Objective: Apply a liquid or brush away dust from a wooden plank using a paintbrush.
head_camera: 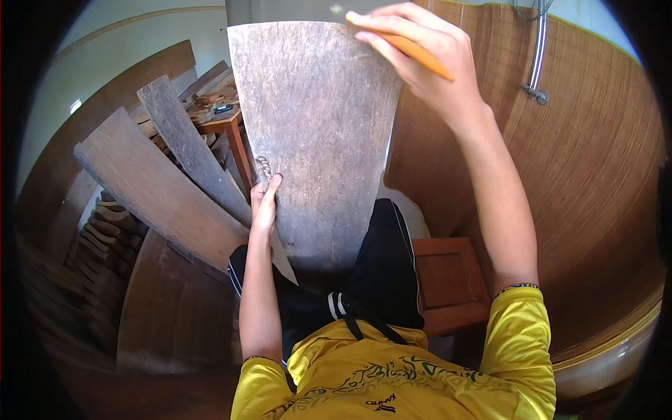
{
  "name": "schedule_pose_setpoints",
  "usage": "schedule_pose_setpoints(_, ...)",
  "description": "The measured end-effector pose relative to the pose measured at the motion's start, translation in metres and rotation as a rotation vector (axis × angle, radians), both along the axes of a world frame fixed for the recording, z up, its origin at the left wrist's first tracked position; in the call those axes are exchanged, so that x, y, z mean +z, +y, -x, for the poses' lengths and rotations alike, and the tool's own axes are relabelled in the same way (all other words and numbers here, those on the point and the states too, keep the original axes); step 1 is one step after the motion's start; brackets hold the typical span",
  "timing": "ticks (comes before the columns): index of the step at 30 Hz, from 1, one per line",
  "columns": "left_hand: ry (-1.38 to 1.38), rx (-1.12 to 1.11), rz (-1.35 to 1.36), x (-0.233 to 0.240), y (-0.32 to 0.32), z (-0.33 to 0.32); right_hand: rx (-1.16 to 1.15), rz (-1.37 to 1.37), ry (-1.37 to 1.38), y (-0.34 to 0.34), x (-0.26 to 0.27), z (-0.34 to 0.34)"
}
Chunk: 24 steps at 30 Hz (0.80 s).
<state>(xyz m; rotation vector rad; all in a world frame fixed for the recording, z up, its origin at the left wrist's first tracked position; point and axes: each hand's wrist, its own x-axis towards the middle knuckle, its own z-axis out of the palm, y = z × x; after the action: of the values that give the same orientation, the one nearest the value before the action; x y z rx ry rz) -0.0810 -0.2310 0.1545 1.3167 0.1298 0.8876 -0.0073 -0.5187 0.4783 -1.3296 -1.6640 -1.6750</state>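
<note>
A broad, weathered wooden board [315,131] stands in front of me, its lower end between my legs. My left hand [266,199] grips its left edge, thumb on the near face, beside a rough gouged patch [264,167]. Over the top right corner, my right hand [425,47] holds an orange-handled tool [420,55], shaped like a small brush. Its pale tip [336,9] is blurred and sits above the board's top edge; contact with the board cannot be made out.
Two loose planks [163,189] [191,142] lean at my left. Behind them, a wooden table [233,142] carries wood scraps. Curved wooden pieces [102,231] are stacked far left. A wooden stool [451,283] stands by my right leg, near a large slatted brown mat [588,173].
</note>
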Motion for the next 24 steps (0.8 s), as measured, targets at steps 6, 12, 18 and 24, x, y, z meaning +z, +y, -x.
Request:
schedule_pose_setpoints(6, 0.014, 0.043, -0.004, -0.008, 0.008, 0.003, 0.061, 0.107, 0.229, 0.04, -0.116, -0.008)
schedule_pose_setpoints(12, 0.015, -0.024, -0.012, 0.004, 0.0, 0.0, 0.134, 0.498, 0.478, 0.037, -0.23, 0.017)
schedule_pose_setpoints(18, 0.009, -0.004, -0.006, -0.003, 0.004, 0.006, 0.121, 0.515, 0.449, 0.029, -0.138, 0.01)
schedule_pose_setpoints(24, -0.014, -0.051, -0.041, -0.01, 0.008, -0.001, 0.179, 0.125, 0.262, 0.018, -0.018, 0.023)
